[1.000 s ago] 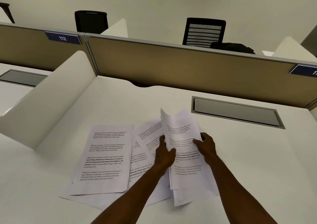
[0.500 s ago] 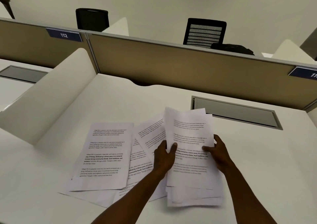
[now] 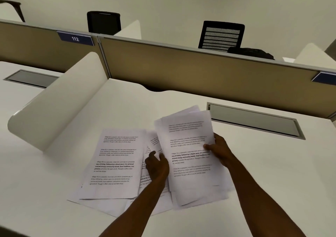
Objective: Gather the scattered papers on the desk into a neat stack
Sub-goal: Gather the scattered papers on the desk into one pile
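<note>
At frame centre, the right hand is pinching a loose sheaf of thin white printed papers; the left hand, fingers curled, is gripping its left edge above the smooth white surface.

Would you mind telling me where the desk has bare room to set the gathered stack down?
Free: the desk right of the right hand, below the grey hatch, and the strip between the papers and the white divider. Crowded: the middle, where loose sheets overlap beside the left hand.

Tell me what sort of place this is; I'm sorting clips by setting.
Probably an open-plan office or study hall: numbered partition sign "112", a tan divider panel between white desks, and office chairs beyond.
</note>
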`<state>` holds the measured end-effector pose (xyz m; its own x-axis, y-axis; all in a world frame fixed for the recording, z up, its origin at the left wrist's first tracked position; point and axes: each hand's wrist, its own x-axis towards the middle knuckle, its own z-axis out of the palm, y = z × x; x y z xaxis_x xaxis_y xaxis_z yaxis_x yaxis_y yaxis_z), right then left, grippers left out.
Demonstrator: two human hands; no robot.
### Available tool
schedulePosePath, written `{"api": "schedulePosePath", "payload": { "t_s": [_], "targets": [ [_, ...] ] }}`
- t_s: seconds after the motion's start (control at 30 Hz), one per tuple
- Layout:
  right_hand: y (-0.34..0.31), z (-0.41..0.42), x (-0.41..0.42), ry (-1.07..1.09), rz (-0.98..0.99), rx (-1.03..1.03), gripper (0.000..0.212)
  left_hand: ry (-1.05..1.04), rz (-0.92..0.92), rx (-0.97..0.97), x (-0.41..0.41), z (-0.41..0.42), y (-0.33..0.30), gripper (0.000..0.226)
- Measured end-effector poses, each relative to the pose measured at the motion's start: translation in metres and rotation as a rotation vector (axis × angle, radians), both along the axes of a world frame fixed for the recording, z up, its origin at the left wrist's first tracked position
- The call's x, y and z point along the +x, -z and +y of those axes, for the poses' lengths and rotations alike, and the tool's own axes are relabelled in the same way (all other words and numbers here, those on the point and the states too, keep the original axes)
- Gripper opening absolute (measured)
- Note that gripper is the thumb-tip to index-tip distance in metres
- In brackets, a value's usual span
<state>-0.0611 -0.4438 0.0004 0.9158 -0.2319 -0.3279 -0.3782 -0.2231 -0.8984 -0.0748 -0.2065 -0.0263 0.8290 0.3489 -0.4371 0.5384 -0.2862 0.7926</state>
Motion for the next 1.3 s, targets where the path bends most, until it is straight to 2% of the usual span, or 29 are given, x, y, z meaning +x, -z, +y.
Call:
{"api": "schedulePosePath", "payload": {
  "t_s": [0.1, 0.2, 0.3, 0.47, 0.6, 0.67, 0.83, 1.0, 1.07, 1.13, 1.2, 1.3],
  "targets": [
    [0.002, 0.017, 0.018, -0.089, 0.045, -0.223, 0.057, -0.053, -0.014, -0.063, -0.001, 0.004, 0.001, 0.048],
    [0.004, 0.036, 0.025, -0.137, 0.036, -0.406, 0.048, -0.033, 0.013, -0.162, 0.001, 0.007, 0.001, 0.061],
    [0.009, 0.049, 0.026, -0.181, 0.012, -0.532, 0.041, -0.105, 0.045, -0.326, 0.01, 0.013, -0.001, 0.078],
    [0.015, 0.053, 0.022, -0.161, -0.001, -0.558, 0.043, -0.224, 0.107, -0.584, 0.027, 0.024, 0.002, 0.075],
    [0.016, 0.052, 0.016, -0.132, -0.034, -0.487, 0.044, -0.089, 0.089, -0.671, 0.026, 0.027, 0.005, 0.043],
    [0.016, 0.053, 0.01, -0.099, -0.06, -0.439, 0.041, -0.033, 0.034, -0.713, 0.023, 0.024, 0.006, 0.044],
    [0.023, 0.063, -0.005, -0.033, -0.071, -0.305, 0.047, 0.048, -0.096, -0.717, 0.012, 0.022, 0.014, 0.083],
    [0.029, 0.066, -0.017, 0.007, -0.062, -0.216, 0.045, 0.144, -0.171, -0.581, 0.011, 0.033, 0.018, 0.087],
    [0.028, 0.059, -0.023, 0.105, -0.087, -0.202, 0.042, 0.155, -0.188, -0.542, 0.016, 0.045, 0.015, 0.088],
    [0.031, 0.046, -0.031, 0.279, -0.068, -0.355, 0.046, 0.157, -0.211, -0.48, 0.022, 0.063, 0.013, 0.086],
    [0.033, 0.031, -0.042, 0.361, 0.095, -0.564, 0.064, 0.165, -0.237, -0.428, 0.027, 0.082, 0.01, 0.085],
    [0.037, 0.017, -0.06, 0.159, 0.363, -0.79, 0.095, 0.204, -0.237, -0.332, 0.033, 0.108, 0.006, 0.087]
  ]
}}
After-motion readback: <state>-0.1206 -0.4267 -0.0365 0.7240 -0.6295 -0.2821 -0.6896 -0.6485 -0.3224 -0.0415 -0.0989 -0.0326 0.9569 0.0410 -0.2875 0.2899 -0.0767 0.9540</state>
